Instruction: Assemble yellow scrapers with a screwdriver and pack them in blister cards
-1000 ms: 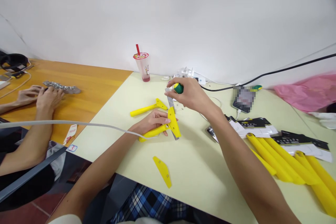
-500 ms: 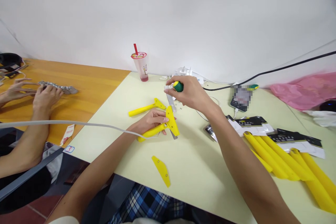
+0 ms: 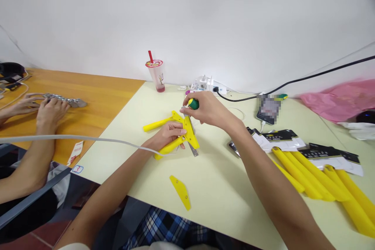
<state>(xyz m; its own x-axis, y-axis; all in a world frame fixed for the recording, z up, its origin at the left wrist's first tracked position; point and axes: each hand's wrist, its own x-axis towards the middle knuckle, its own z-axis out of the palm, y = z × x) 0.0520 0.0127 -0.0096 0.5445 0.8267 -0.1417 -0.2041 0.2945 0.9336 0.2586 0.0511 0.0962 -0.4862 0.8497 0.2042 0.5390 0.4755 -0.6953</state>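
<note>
My left hand (image 3: 169,134) is closed around a yellow scraper (image 3: 171,147), its flat head tilted up on the right. A thin metal blade (image 3: 193,150) sticks out below that head. My right hand (image 3: 206,107) is closed on a screwdriver, its green and yellow handle (image 3: 193,104) showing between thumb and fingers; the shaft is hidden. At the right fingertips is the end of a thin metal strip (image 3: 184,110), close to the top of the scraper head. A second yellow scraper (image 3: 158,124) lies behind my left hand. Nearer me rests a loose yellow plate (image 3: 180,192) with two holes.
A cup with a red straw (image 3: 156,76) stands by the wall, left of a power strip (image 3: 205,84). On the right lie a phone (image 3: 268,109), packets (image 3: 283,138) and several yellow handles (image 3: 301,174). A co-worker's hands (image 3: 52,111) are at the orange table (image 3: 96,86).
My right hand has moved down and slightly left with the screwdriver, bringing the metal strip up against the scraper head. My left hand stays nearly in place.
</note>
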